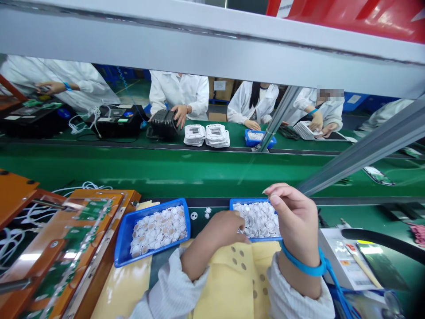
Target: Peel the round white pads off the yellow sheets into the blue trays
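Observation:
My left hand (221, 228) is at the left end of a blue tray (232, 202), fingers curled toward the thumb. Whatever its fingertips hold is hidden. That tray is filled with small round white pieces (260, 219). Raised over the tray's right end, my right hand (295, 217) pinches thumb and forefinger together; anything between them is too small to make out. A blue band (303, 265) circles the right wrist. Below my hands lies yellow paper (229, 283) bearing several grey round dots (244, 266).
Another blue tray (119, 243) of round pieces stands left, beside an orange fixture (109, 212) with green boards. A few loose white pieces (194, 215) lie between the trays. A slanted metal post (358, 150) rises at right. Several people in white coats (195, 93) work across the bench.

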Motion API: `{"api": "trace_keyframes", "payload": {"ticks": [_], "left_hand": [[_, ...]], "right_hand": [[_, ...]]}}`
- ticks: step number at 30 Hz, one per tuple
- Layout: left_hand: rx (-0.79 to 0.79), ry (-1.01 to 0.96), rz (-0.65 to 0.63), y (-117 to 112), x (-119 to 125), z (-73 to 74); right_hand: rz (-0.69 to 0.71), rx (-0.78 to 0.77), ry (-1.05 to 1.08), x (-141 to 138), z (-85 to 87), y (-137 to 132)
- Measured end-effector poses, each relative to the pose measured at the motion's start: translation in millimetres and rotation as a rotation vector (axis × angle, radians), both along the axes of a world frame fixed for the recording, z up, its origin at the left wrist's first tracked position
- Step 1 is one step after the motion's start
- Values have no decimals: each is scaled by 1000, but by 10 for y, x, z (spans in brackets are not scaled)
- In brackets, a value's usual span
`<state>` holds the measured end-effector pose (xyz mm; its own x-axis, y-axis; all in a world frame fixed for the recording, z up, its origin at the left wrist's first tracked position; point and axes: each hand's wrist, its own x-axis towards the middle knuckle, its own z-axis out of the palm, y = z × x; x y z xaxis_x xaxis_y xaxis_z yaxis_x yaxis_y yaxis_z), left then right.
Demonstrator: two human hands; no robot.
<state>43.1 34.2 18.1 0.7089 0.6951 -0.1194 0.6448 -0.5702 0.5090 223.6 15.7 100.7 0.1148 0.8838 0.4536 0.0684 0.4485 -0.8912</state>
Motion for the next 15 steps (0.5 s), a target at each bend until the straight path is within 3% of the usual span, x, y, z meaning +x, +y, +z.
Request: {"api": "trace_keyframes", "payload": {"ticks": [3, 10, 15], "left_hand": [[68, -43, 50, 21, 33, -41], [45, 27, -18, 44, 92, -291], [89, 10, 9, 39, 131, -330]], "right_hand": [[2, -9, -7, -4, -4, 3], [-5, -16, -17, -20, -6, 8], [-10, -25, -38, -31, 1, 12]]}}
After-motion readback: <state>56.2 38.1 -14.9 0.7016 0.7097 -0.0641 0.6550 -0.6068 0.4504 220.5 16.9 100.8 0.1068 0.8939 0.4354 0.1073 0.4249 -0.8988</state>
